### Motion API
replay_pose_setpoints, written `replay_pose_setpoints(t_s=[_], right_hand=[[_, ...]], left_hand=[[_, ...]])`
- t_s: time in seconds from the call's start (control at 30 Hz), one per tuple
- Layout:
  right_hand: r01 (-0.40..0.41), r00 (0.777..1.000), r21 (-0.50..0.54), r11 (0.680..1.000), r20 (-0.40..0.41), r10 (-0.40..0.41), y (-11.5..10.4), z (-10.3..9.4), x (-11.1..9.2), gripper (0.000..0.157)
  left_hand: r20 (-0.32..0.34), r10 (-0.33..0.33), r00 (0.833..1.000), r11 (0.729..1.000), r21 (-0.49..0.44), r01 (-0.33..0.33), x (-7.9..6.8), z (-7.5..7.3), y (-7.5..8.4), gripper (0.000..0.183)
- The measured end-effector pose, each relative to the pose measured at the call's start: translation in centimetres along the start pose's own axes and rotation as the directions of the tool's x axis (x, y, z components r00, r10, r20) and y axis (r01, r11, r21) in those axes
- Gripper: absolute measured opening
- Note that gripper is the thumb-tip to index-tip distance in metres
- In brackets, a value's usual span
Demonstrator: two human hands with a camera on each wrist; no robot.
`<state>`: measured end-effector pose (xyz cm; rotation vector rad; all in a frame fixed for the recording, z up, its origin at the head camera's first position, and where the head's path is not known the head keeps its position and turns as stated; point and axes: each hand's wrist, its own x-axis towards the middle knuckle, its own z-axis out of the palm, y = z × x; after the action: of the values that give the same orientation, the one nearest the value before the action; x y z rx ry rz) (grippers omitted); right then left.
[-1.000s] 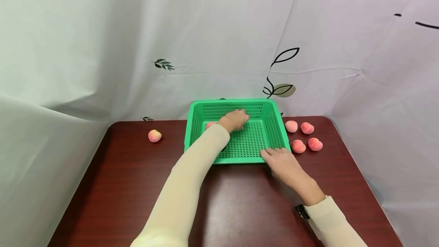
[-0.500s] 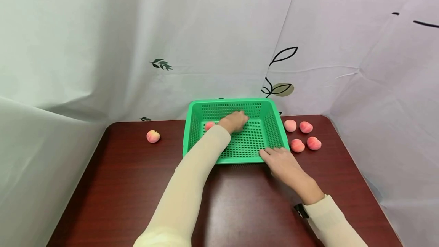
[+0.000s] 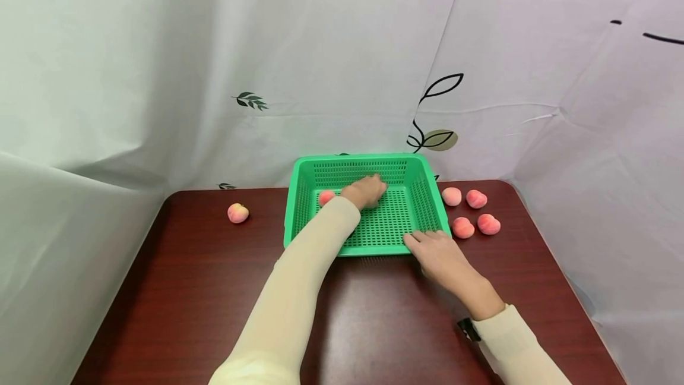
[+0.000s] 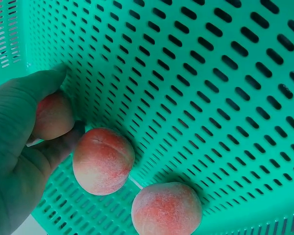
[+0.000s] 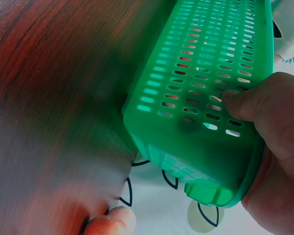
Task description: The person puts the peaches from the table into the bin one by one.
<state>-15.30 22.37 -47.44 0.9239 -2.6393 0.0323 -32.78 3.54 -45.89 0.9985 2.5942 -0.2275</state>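
White leaf-print sheeting (image 3: 342, 64) behind dark red-brown table (image 3: 203, 290).

You are in a booth-like nook, shown by pale leaf-printed sheets (image 3: 331, 46) hanging on three sides of your reddish-brown table (image 3: 198, 290).

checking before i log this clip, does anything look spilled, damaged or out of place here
Nothing looks spilled or damaged. The green basket sits upright, the right hand gripping its near right corner. Only mildly odd: a lone peach lies left of the basket, while four peaches sit together on its right.
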Motion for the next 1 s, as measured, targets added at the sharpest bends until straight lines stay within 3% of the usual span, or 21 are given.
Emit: replay_pose_setpoints(t_s=[0.3, 0.7, 1.0], right_hand=[[0.015, 0.999, 0.003, 1.0, -0.042, -0.015, -0.07, 0.23, -0.03, 0.028], [0.001, 1.0, -0.01, 1.0, -0.018, -0.001, -0.05, 0.19, -0.02, 0.027], [-0.001, 1.0, -0.011, 1.0, -0.019, 0.001, 0.0, 0.25, -0.06, 0.027]], left_hand=[[-0.006, 0.002, 1.0, 1.0, -0.021, -0.002, -0.23, 0.09, -0.05, 0.035], [-0.003, -0.014, 1.0, 1.0, 0.009, 0.014, -0.24, -0.07, 0.15, 0.06], [-0.028, -0.034, 0.999, 0.999, 0.034, 0.035, 0.08, -0.44, 0.42, 0.067]])
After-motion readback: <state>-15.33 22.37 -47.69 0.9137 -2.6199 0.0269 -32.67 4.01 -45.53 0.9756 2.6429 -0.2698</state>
